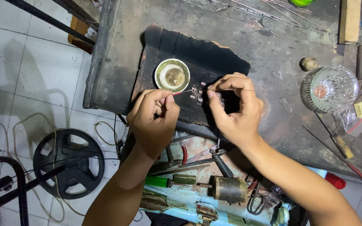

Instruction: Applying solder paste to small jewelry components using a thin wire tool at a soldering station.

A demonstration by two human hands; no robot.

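The work sits on a charred black board (214,54) laid on a worn, dark workbench (118,50), and both hands are closed in fine pinches over it. The left hand (153,121) is curled tight, thumb and forefinger clamped on a slim red-tipped tool (180,92) whose point reaches toward a cluster of tiny pale metal pieces (197,93) lying on the board just beside a small round dish (172,75) with a greenish rim. The right hand (235,109) is likewise closed, its fingertips pinching a thin wire (231,89) that runs level across the board, one end near the small pieces and the other trailing off to the right. Whether the wire's end touches a piece is too small to tell. By my reading, the step in hand is the fine placing stage — bringing tool tip and wire end together at one of the little pieces. The next move seems to call for steadiness more than force: both pinches kept firm, the tips meeting on a single piece without nudging its neighbours, which lie close together. Away from the hands, a clear glass bowl (334,88) stands on the bench to the right, more loose wires (281,12) lie at the far edge, and pliers (221,161) rest among clutter below the board — well apart from the work.
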